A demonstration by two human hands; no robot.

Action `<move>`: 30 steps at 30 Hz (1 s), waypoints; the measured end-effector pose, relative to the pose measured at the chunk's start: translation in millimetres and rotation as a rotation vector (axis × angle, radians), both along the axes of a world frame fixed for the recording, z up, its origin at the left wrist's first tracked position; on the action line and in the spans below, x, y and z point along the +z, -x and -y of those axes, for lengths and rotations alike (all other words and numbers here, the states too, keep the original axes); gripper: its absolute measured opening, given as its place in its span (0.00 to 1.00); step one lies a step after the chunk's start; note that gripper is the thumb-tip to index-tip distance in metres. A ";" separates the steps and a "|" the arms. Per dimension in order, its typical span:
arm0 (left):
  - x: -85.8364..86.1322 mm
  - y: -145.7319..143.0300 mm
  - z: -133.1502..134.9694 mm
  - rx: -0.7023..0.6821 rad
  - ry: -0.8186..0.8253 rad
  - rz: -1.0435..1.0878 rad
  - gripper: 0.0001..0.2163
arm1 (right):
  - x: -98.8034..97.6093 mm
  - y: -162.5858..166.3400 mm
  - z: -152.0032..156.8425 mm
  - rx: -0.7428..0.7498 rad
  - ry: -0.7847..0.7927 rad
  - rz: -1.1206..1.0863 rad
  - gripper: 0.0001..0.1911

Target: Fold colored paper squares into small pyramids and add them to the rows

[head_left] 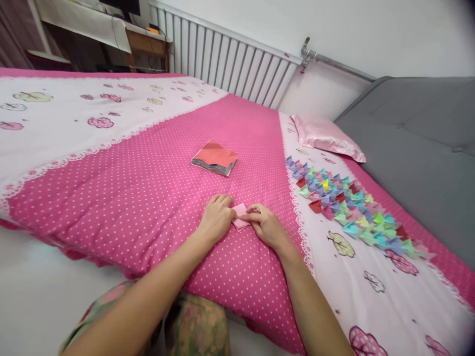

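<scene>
A small pink sheet of origami paper (241,211), folded into a compact square, lies on the dotted bedspread near the bed's front edge. My left hand (218,217) grips its left side, with the fingers curled and the thumb on the paper. From the right, my right hand (265,225) pinches the paper, its thumb and index finger reaching over the surface. The fingertips partly cover the folds. Just beyond my hands sits a stack of square paper (215,157), with a red-orange sheet on top.
Rows of folded paper boats (345,207) in many colours stand on the bed to the right. Behind them are a pink pillow (326,137) and a grey padded headboard (415,143). A white radiator (230,59) and a desk (148,44) stand beyond the bed.
</scene>
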State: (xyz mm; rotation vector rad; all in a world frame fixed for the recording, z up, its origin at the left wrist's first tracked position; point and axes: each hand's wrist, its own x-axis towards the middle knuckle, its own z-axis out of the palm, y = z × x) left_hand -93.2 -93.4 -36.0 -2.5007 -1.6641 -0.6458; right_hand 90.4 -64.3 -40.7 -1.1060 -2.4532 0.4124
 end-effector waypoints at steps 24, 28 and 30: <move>7.8 13.1 3.5 0.172 0.100 0.039 0.10 | 11.0 -16.3 0.0 -0.070 -0.046 0.013 0.02; 6.4 14.0 3.3 0.165 0.101 0.036 0.11 | 15.2 -14.8 0.3 -0.043 -0.011 -0.063 0.12; 5.0 14.3 3.2 0.161 0.102 0.063 0.11 | 16.4 -11.5 1.4 -0.010 -0.035 -0.100 0.20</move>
